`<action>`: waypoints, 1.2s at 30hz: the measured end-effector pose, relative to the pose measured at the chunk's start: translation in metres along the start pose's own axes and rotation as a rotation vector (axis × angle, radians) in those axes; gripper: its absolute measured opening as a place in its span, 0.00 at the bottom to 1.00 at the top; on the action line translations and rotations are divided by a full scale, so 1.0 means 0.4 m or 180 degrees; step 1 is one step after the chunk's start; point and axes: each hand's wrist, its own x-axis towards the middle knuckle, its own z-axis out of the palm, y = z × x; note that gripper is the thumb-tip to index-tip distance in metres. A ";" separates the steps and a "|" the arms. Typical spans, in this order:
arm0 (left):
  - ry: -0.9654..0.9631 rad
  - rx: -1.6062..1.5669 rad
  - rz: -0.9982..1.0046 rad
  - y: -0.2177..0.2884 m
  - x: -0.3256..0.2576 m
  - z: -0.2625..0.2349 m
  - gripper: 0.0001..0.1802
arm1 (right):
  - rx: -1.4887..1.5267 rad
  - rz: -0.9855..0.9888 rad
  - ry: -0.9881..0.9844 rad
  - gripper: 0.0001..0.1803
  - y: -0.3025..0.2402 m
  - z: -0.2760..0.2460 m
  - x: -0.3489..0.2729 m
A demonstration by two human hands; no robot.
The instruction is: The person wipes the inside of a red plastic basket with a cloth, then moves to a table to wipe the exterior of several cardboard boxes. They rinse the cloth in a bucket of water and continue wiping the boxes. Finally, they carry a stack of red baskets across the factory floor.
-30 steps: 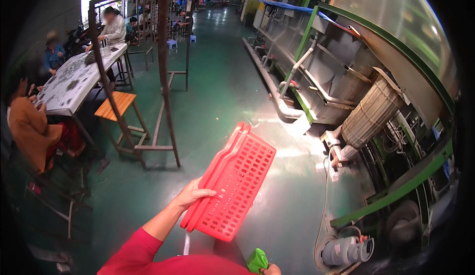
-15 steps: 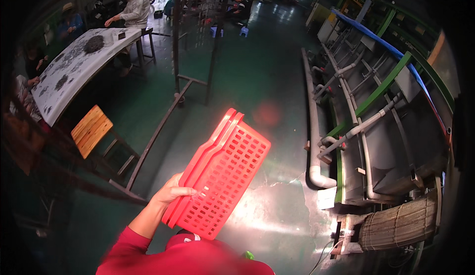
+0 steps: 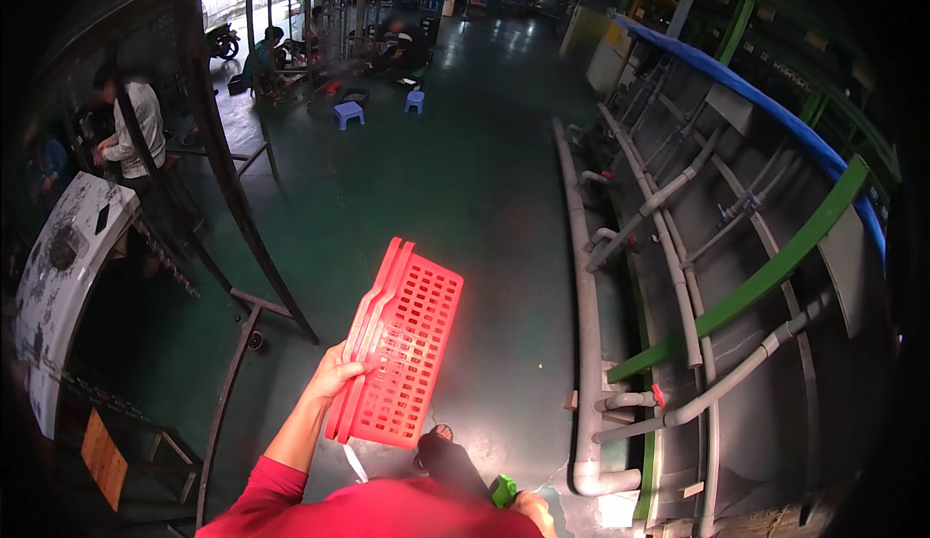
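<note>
Two nested red plastic baskets [image 3: 417,339] with slotted walls are held tilted on their side in front of me. My left hand [image 3: 336,371] is closed over their rims, thumb across the outer face, with the other fingers hidden behind. At the lower edge, my right hand [image 3: 533,511] is only partly visible beside my red top. Its fingers appear closed against a small bright green object [image 3: 503,491], whose kind I cannot make out.
Grey pipes [image 3: 583,344] and green metal beams [image 3: 722,315] run along the right. Dark metal frames [image 3: 228,170] stand on the left, near a white-covered table [image 3: 58,276], a wooden stool [image 3: 104,458] and a standing person [image 3: 136,126]. Blue stools [image 3: 350,115] and seated people are farther ahead.
The table and wooden stool have shifted left and nearer in view, as I move forward. The baskets stand more upright, still in my left hand. My right hand has come into view.
</note>
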 end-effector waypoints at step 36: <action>0.2340 -0.0861 0.1100 0.639 4.286 -0.207 0.26 | -0.0387 -0.0952 -0.0291 0.26 -0.978 -3.846 2.666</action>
